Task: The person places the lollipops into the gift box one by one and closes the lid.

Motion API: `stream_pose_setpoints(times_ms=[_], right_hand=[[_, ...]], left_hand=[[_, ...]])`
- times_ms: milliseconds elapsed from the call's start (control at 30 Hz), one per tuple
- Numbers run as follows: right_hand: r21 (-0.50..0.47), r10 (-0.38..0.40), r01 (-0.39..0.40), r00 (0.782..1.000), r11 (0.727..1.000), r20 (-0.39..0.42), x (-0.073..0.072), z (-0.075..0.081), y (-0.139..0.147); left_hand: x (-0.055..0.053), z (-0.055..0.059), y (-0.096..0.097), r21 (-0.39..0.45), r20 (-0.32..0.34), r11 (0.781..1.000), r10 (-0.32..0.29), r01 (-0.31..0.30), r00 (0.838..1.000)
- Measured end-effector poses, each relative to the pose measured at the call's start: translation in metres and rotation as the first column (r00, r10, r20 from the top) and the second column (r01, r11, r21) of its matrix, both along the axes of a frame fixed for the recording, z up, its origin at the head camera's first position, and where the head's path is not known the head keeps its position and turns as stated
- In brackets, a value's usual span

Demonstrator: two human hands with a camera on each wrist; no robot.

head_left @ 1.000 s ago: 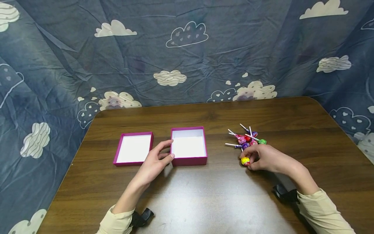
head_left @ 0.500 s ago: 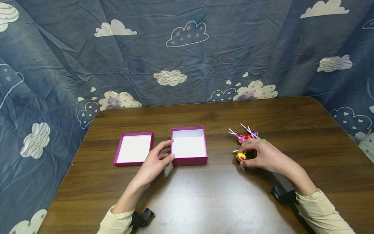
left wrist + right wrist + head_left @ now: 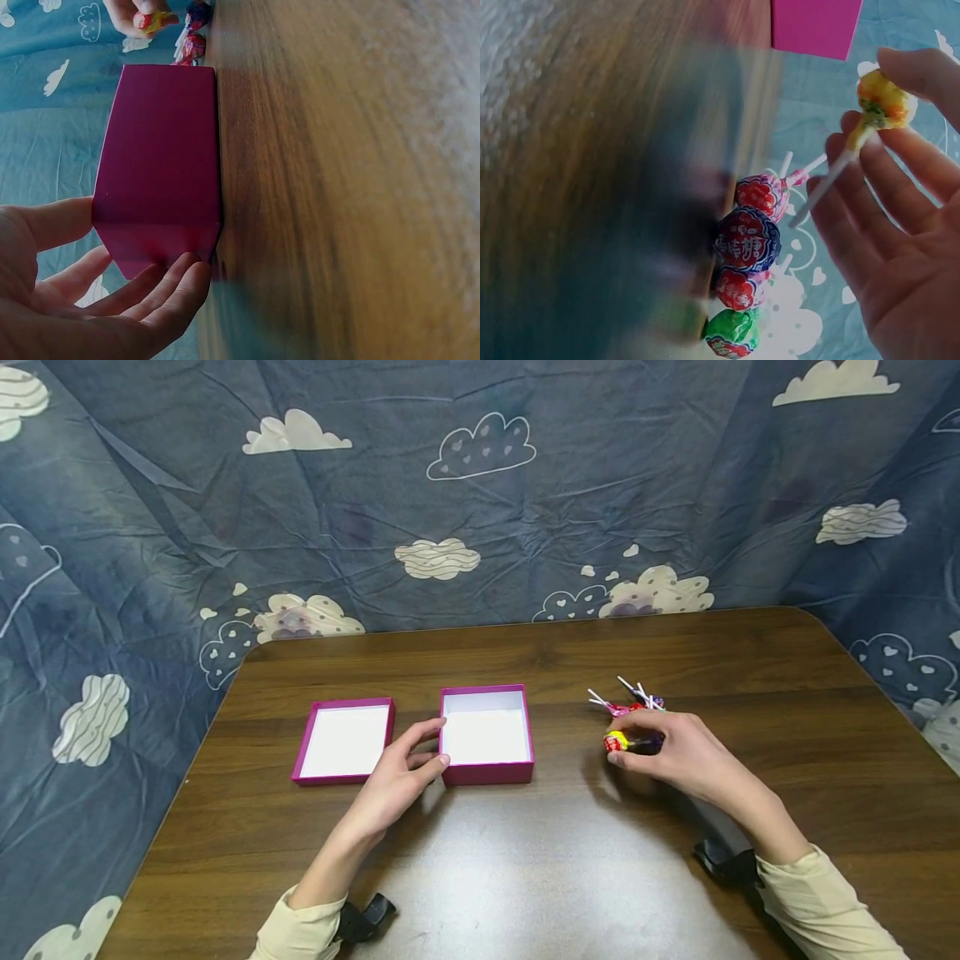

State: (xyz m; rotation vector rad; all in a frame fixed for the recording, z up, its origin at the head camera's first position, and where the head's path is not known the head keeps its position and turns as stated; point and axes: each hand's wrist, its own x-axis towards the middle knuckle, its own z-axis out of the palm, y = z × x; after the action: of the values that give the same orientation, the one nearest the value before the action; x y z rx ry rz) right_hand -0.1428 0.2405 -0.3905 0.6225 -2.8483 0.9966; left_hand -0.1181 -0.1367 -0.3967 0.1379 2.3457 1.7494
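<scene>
In the head view my right hand (image 3: 686, 752) pinches a lollipop (image 3: 616, 741) in a yellow-and-red wrapper between thumb and fingertips, raised above the table. Its white stick points back toward the palm in the right wrist view, where the lollipop (image 3: 883, 97) shows whole. Below and beyond that hand lie more lollipops, among them a dark blue one (image 3: 748, 238) and a green one (image 3: 733, 332); the hand partly hides them in the head view. My left hand (image 3: 393, 781) rests its fairly straight fingertips against the left side of an open magenta box (image 3: 487, 774) with a white inside.
A shallow magenta lid (image 3: 347, 739), white side up, lies left of the box on the brown wooden table (image 3: 540, 868). Behind the table hangs a blue cloth (image 3: 600, 502) with cloud prints. Black straps circle both wrists.
The right hand has lifted the yellow lollipop off the table, moving it slightly left and away from the front edge. The left hand and the box have stayed put.
</scene>
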Motion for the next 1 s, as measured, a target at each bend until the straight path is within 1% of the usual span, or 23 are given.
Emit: stream_pose_setpoints(times_ms=[133,233,333,433,600,767,1000], right_hand=[[-0.034,0.011,-0.013,0.997,0.999,-0.070,-0.001,0.001,-0.001],[-0.070,0.027,-0.033,0.995,0.997,-0.092,-0.002,0.001,-0.002],[-0.091,0.036,-0.045,0.994,0.995,-0.099,-0.004,0.001,-0.003],[-0.089,0.038,-0.048,0.993,0.995,-0.108,-0.005,0.001,-0.003],[-0.091,0.019,-0.030,0.992,0.995,-0.121,-0.006,0.000,-0.003],[-0.169,0.011,-0.029,0.994,0.985,-0.111,-0.002,0.001,-0.009],[-0.255,0.018,-0.042,0.995,0.966,-0.096,0.006,0.005,-0.017]], left_hand=[[-0.001,0.000,-0.001,-0.001,-0.004,1.000,-0.001,0.001,1.000],[-0.001,-0.001,-0.001,0.000,-0.006,1.000,0.000,0.000,1.000],[-0.002,-0.002,-0.001,0.005,-0.006,1.000,0.004,-0.004,1.000],[-0.004,-0.003,-0.001,0.018,-0.009,1.000,0.009,-0.009,1.000],[-0.005,-0.003,0.000,0.044,-0.005,0.998,0.033,-0.033,0.999],[-0.003,-0.003,0.001,0.049,0.004,0.997,0.060,-0.060,0.998],[-0.001,-0.004,0.004,0.054,0.001,0.996,0.069,-0.069,0.998]])
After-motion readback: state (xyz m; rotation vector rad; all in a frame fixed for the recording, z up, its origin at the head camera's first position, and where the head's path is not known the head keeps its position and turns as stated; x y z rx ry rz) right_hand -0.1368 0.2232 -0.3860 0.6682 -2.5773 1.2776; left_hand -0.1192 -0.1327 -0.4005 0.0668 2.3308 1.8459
